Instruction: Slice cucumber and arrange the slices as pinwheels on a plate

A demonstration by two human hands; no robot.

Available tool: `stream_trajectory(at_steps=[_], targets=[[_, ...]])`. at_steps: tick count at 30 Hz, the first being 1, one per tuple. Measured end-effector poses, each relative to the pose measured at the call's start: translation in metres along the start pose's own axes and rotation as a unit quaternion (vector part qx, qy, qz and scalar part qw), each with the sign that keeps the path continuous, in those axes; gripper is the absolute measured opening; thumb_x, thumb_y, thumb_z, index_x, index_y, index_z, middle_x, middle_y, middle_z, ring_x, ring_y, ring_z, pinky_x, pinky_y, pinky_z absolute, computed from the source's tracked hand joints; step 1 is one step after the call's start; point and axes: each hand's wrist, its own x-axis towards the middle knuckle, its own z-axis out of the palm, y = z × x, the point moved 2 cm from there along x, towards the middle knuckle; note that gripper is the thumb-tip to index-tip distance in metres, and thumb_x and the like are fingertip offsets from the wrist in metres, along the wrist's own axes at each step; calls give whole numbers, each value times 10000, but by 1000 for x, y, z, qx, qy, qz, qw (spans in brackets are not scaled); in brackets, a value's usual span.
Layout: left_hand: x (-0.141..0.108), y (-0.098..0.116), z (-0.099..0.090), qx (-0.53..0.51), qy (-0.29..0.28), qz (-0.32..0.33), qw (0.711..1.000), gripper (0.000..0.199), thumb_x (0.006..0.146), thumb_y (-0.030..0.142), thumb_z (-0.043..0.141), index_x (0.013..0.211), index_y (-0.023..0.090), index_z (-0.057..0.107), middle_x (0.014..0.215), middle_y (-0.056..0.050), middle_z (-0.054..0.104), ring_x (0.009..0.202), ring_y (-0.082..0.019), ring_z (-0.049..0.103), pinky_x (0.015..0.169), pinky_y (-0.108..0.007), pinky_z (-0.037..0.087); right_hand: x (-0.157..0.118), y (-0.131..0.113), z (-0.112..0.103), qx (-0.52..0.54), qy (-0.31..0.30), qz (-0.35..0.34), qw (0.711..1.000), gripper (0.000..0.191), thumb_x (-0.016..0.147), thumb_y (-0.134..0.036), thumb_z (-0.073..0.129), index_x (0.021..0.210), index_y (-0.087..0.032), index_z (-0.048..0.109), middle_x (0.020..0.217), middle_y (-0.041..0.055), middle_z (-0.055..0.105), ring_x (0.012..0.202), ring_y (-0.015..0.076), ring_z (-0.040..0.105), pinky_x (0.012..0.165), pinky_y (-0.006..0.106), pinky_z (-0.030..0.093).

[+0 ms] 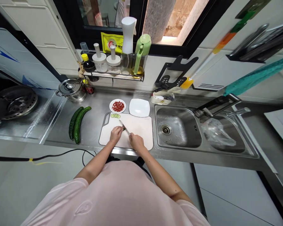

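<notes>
My right hand grips the handle of a small knife, whose blade points up and left over the white cutting board. Close to the blade, the fingers of my left hand are pinched on a small green cucumber piece, mostly hidden by the fingers. Several thin cucumber slices lie overlapping in a row at the board's far left edge. Behind the board stand a white plate of chopped red pieces and a bare white rectangular plate.
Two whole cucumbers lie left of the board. A lidded steel pot and a black pan stand farther left. To the right is a double sink with a plastic bag. Above hangs a condiment rack.
</notes>
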Motion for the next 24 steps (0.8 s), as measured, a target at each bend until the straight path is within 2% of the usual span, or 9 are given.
stream_trajectory(at_steps=[12, 24], targets=[[0, 0, 1, 4, 7, 13, 1000, 217, 899, 238, 440, 965, 231, 647, 963, -52, 637, 939, -155, 573, 855, -304, 462, 3, 3, 5, -1, 4, -12, 1000, 277, 966, -271, 281, 1070, -165, 515, 880, 107, 663, 837, 204, 627, 721, 289, 402], [-1, -1, 1, 4, 5, 20, 1000, 224, 903, 219, 423, 977, 215, 635, 958, -61, 628, 947, -164, 566, 859, -315, 462, -11, 15, 15, -12, -15, -14, 1000, 250, 950, -256, 313, 1079, -171, 509, 888, 108, 659, 838, 216, 626, 705, 292, 395]])
